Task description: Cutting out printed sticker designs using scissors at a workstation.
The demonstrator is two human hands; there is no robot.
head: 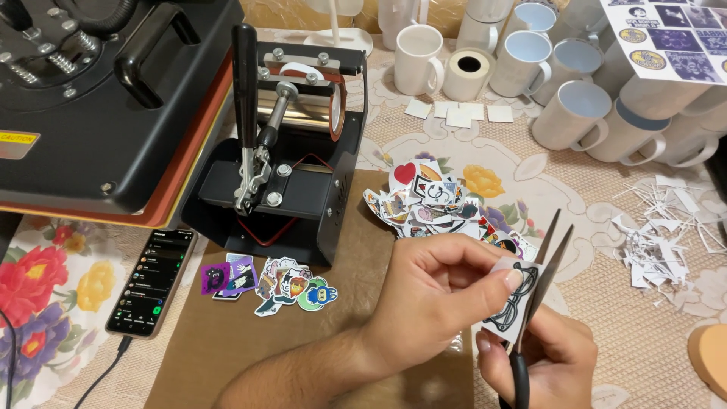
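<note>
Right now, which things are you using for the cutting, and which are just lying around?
In use:
left hand
right hand
scissors
paper cutout

Lying about:
phone
mug press
white mugs
pile of cut stickers
paper scraps

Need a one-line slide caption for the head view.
Left hand holds a sticker cutout while right hand trims with scissors.

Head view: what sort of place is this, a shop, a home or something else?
Probably a small home craft or mug-printing workspace. A mug heat press stands on a flowered tablecloth, blank white mugs crowd the far side, and the right hand works scissors around a printed cutout pinched by the left hand.
</note>
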